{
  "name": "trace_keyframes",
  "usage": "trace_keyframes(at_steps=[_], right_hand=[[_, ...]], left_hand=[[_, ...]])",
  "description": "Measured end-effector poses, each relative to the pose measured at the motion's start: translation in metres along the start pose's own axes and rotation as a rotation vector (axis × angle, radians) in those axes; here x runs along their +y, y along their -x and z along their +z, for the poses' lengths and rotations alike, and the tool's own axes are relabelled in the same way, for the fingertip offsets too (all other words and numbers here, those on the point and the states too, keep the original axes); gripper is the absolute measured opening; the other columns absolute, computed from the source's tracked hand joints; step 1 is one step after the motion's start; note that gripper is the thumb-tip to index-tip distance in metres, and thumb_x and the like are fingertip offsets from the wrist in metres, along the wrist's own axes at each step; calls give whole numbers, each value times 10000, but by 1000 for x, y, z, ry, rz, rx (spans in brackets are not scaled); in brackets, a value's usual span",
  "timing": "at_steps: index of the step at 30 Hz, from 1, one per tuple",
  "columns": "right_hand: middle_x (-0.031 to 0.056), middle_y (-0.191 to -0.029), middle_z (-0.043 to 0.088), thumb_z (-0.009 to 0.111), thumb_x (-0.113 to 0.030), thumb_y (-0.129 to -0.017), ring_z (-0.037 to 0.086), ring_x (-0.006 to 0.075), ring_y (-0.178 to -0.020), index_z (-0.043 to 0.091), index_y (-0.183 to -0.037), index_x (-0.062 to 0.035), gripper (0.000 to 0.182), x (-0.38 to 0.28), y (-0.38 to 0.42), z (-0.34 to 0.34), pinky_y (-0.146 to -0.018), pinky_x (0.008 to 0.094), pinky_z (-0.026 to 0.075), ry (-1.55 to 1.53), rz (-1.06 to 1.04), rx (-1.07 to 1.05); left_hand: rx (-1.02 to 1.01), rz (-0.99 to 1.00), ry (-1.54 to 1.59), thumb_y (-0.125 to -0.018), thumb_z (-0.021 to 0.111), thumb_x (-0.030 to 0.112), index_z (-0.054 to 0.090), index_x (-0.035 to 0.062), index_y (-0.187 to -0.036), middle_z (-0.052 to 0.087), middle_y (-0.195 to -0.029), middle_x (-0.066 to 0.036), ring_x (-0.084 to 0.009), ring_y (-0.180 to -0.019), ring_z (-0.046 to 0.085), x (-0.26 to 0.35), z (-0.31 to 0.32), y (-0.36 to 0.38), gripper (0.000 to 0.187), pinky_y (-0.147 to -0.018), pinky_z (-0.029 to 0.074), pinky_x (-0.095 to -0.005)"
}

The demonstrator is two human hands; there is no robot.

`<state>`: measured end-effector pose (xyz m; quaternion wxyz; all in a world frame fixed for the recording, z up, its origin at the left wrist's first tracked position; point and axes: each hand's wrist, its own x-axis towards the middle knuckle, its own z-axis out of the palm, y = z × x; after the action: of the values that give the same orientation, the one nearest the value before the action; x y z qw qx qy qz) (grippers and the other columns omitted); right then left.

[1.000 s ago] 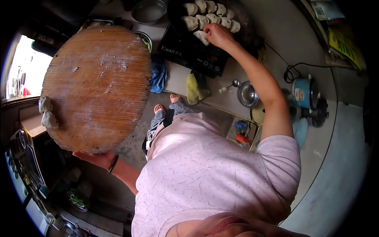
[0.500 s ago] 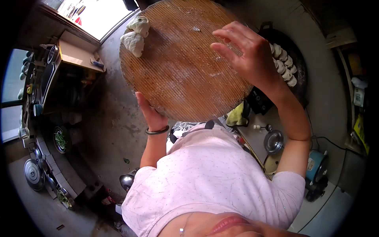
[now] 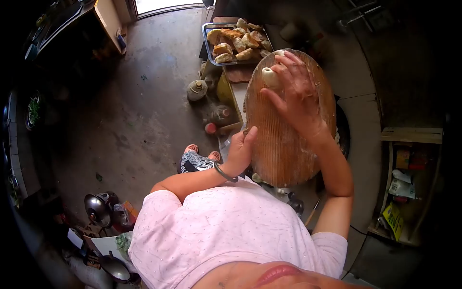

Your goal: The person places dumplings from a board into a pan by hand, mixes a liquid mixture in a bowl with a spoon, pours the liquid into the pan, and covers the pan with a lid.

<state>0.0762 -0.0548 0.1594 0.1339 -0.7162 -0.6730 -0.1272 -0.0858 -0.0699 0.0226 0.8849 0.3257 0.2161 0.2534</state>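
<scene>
Round board held up, dumpling picked off it.
Left hand (image 3: 239,150) clamps the wooden board (image 3: 288,144) edge; right hand (image 3: 296,94) pinches a dumpling (image 3: 269,76) near the top.

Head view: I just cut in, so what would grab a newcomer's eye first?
The round ribbed wooden board held up in the middle of the view, gripped at its near edge by the left hand. On its upper part the right hand closes on a pale dough piece. Beyond the board's top left, a metal tray of browned buns stands out.
</scene>
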Motion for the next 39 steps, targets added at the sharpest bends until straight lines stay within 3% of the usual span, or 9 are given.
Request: trace_keyframes(at_steps=[1, 7, 11, 16, 22, 25, 28, 35, 39], right_hand=[[87, -1160, 564, 773, -146, -674, 512, 289, -1161, 577, -1053, -65, 434, -6, 2, -1, -933, 417, 419, -10, -8, 20], [86, -1005, 611, 718, -6, -715, 630, 269, -935, 597, -1039, -70, 352, -12, 30, -9, -772, 341, 509, -245, 255, 107], [58, -1017, 637, 687, -1, -804, 634, 163, -933, 595, -1090, -38, 303, 24, 88, -65, -803, 274, 526, -579, 667, 331], [52, -949, 662, 725, -88, -793, 616, 111, -900, 626, -1071, -9, 305, 114, 249, -117, -796, 259, 500, -399, 1026, 363], [131, -949, 681, 776, -178, -698, 657, 240, -848, 654, -1013, -43, 364, 190, 445, -45, -762, 339, 509, -222, 1356, 138], [147, -993, 669, 768, -198, -679, 648, 302, -914, 682, -992, -98, 340, 200, 477, -18, -796, 373, 502, -132, 1371, 41], [114, -883, 665, 764, -171, -709, 640, 234, -800, 667, -976, -39, 312, 207, 486, 13, -714, 355, 495, -105, 1415, 16], [109, -885, 669, 782, -213, -704, 653, 245, -825, 667, -1046, -76, 386, 227, 491, 23, -753, 372, 511, -54, 1421, -171], [85, -806, 666, 760, -257, -726, 649, 240, -764, 673, -945, -96, 286, 227, 492, 24, -684, 382, 503, 22, 1420, -237]], left_hand=[[-29, -32, 3, -995, 466, 308, 611, -1, -974, 568, -804, 47, -22, -716, 457, -1, -3, -1, 342, -635, 387, -201], [-61, -94, -25, -990, 475, 321, 592, -3, -1083, 610, -951, 8, -49, -845, 536, 10, 4, -7, 357, -759, 446, -217], [-74, -150, 152, -989, 463, 338, 563, -10, -1140, 616, -1056, -35, -108, -933, 565, -4, -6, -18, 392, -834, 450, -263], [-58, -27, 138, -968, 430, 420, 470, 55, -1264, 549, -1228, -77, -203, -1090, 550, 15, -8, -32, 472, -923, 460, -355], [140, 107, 75, -953, 446, 431, 456, 108, -1305, 510, -1303, -72, -245, -1173, 502, 8, -18, -36, 478, -962, 442, -409], [251, 203, -67, -952, 436, 440, 450, 115, -1321, 486, -1335, -76, -251, -1215, 463, 0, 4, -26, 492, -1007, 391, -422], [304, 236, -69, -953, 431, 439, 449, 106, -1326, 477, -1348, -75, -250, -1232, 444, -2, -6, -28, 501, -1022, 369, -420], [299, 215, -59, -909, 474, 474, 470, 102, -1320, 469, -1365, -86, -282, -1241, 441, -1, -18, -31, 555, -1025, 366, -463], [301, 229, -64, -913, 466, 476, 469, 100, -1322, 461, -1375, -90, -287, -1248, 435, -3, -17, -30, 556, -1026, 362, -474]])
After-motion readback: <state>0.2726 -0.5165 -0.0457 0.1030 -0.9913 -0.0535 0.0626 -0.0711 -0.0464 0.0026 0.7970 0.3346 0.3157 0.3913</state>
